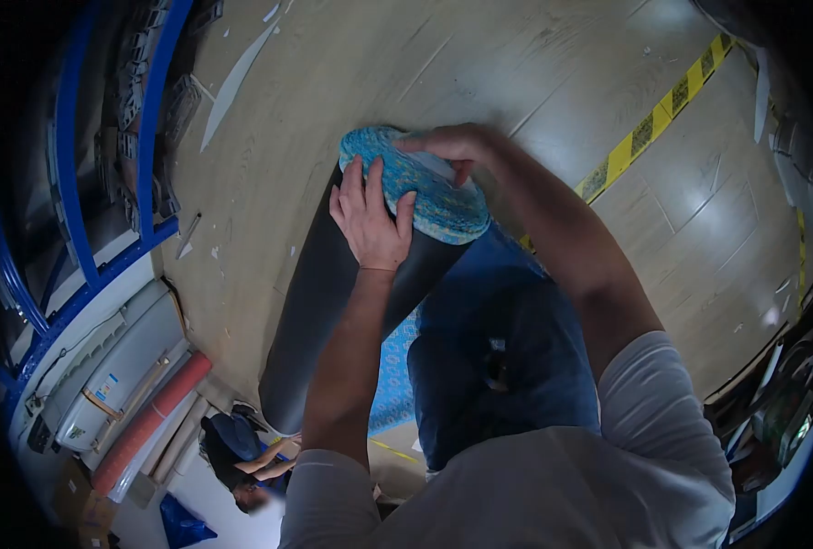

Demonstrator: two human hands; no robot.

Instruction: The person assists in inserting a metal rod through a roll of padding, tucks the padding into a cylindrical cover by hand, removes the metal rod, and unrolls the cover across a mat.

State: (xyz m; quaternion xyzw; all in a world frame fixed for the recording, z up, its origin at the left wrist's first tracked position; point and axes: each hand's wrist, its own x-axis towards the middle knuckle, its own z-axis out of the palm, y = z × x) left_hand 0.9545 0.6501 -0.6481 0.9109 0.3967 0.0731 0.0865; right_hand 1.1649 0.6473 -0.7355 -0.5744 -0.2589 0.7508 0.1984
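A long roll of sheet material point(319, 293), black on the outside, lies slanting across the view below me. Its near end point(443, 224) is mottled turquoise with yellow flecks, and a whitish patch shows near the middle. My left hand point(372, 224) lies palm down on the edge of that end, fingers and thumb spread. Over the far side of the same end, my right hand point(452, 146) has its fingers stretched out and its thumb apart, around the whitish patch. Neither hand visibly holds anything. Part of the roll's end is hidden under both hands.
Yellow-black tape point(649, 128) runs across the wood-look floor point(516, 55). A blue metal rack point(155, 119) stands at left. A red roll point(155, 421) leans lower left, near another person point(237, 448) bending down. Blue patterned sheet point(393, 375) lies beside my legs. Scraps dot the floor.
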